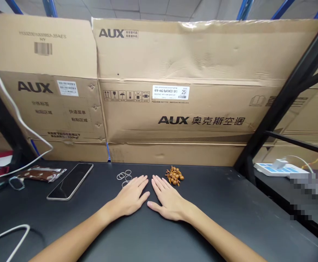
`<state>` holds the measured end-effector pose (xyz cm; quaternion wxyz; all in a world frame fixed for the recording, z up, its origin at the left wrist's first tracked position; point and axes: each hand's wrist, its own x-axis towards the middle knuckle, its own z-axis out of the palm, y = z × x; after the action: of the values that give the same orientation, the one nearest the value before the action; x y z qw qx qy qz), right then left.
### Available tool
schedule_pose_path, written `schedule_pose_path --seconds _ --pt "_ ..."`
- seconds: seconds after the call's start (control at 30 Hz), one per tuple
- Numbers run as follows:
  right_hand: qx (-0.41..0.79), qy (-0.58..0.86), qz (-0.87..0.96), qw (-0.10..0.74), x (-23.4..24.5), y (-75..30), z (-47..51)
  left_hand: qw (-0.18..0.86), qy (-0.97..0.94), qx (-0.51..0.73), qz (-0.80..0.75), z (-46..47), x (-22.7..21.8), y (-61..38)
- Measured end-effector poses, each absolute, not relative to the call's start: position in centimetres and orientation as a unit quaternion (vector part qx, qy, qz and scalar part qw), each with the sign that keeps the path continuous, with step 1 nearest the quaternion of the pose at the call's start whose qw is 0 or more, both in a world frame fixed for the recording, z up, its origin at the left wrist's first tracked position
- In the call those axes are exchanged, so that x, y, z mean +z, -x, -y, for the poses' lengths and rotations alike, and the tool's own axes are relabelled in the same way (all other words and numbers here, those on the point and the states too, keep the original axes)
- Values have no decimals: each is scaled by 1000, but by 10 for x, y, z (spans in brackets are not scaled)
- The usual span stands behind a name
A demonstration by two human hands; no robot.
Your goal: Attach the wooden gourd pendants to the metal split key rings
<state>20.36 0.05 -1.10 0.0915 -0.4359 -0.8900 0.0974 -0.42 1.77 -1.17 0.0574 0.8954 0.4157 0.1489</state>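
metal rings (pixel 123 177) lie past the left hand (pixel 130 194), wooden beads (pixel 174 176) past the right hand (pixel 170 200), both spread flat.

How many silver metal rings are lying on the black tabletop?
5 silver metal rings, in a loose cluster: two overlapping at the left, two to their right, and one partly under the left hand fingertips. Another could be hidden beneath that hand.

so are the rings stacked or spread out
Spread out: the metal rings lie flat in a loose, partly overlapping group on the black table, just beyond the left hand.
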Motion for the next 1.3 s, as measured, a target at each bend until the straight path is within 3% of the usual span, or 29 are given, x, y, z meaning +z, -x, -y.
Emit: schedule_pose_path --seconds 0.8,1.1,1.3 --pt "98 414 900 95 -11 -202 5 47 -894 167 -413 -17 -15 5" --pt "87 435 891 92 -12 -210 -13 -26 -871 163 -464 -15 -16 0" --pt "84 432 893 97 -13 -212 -13 -12 -874 168 -456 -16 -21 2"
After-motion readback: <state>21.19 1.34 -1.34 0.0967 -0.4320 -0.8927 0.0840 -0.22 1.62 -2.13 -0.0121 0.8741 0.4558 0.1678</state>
